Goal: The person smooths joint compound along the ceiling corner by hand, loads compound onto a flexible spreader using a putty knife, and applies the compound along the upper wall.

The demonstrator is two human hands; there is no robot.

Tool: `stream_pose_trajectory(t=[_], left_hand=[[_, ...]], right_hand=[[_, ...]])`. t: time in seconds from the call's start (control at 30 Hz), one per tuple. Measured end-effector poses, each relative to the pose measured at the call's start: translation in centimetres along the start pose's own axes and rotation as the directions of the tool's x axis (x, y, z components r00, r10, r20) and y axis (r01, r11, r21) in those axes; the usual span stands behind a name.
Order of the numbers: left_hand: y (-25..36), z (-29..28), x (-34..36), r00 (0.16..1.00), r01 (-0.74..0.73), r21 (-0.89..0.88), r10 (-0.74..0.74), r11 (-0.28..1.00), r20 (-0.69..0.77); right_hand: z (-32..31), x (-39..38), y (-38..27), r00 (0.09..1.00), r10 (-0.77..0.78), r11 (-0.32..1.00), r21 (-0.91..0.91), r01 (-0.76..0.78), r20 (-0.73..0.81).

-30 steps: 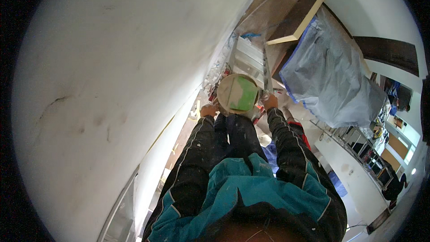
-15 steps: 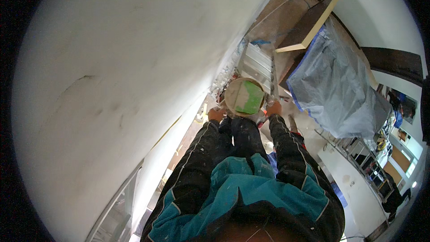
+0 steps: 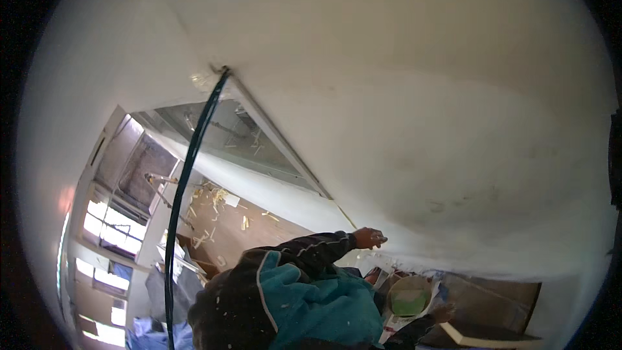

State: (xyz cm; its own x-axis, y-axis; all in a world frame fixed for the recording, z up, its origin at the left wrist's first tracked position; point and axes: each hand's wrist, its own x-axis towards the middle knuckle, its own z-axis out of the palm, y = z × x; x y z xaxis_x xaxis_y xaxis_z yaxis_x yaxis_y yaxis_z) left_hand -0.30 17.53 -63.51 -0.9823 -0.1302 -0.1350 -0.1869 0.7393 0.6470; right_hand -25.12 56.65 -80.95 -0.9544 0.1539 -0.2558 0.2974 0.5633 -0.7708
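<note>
My left hand [image 3: 370,238] is out beside the white wall [image 3: 414,175], fingers loosely apart and no object discernible in them. Lower and farther right, my right hand [image 3: 443,313] is small in the picture, beyond the bucket, with its fingers seemingly apart. Between and below the hands stands a round, pale bucket [image 3: 391,295]. Inside it lies a bright green piece [image 3: 409,306], partly covered by a pale material. Dark sleeves with teal panels cover my arms, and my right forearm is partly hidden by my body.
A dark cable [image 3: 188,168] hangs down from the wall's corner on the left. Yellowish scraps [image 3: 220,198] litter the brown floor [image 3: 246,233]. A pale-edged board [image 3: 483,340] is at the lower right. Windows [image 3: 113,223] and blue sheeting [image 3: 159,336] are far left.
The view has swung left, bringing the cable, windows and littered floor into sight. Both hands have come away from beside the bucket; the left has risen toward the wall.
</note>
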Motion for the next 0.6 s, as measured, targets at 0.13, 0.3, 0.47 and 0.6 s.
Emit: stream_pose_trajectory(t=[0.13, 0.3, 0.47, 0.6], left_hand=[[-0.4, -5.8, -3.1, 0.937, 0.34, -0.291, -0.349, 0.894, 0.022], [1.9, -15.1, -8.9, 0.809, 0.531, -0.613, -0.566, 0.585, 0.159], [-1.0, -25.1, -23.3, 0.785, 0.492, -0.809, -0.567, 0.323, 0.251], [5.1, -35.5, -30.5, 0.439, 0.697, -0.462, -0.836, 0.548, -0.329]], right_hand=[[0.0, 5.4, -7.6, 0.97, -0.207, 0.862, 0.444, 0.244, -0.131], [-1.2, 4.0, -24.6, 0.914, -0.391, 0.419, 0.864, 0.279, -0.106], [-2.4, -2.9, -38.2, 0.68, -0.603, 0.533, 0.423, 0.733, -0.417], [-4.0, -8.2, -45.4, 0.605, -0.623, 0.394, 0.47, 0.79, -0.495]])
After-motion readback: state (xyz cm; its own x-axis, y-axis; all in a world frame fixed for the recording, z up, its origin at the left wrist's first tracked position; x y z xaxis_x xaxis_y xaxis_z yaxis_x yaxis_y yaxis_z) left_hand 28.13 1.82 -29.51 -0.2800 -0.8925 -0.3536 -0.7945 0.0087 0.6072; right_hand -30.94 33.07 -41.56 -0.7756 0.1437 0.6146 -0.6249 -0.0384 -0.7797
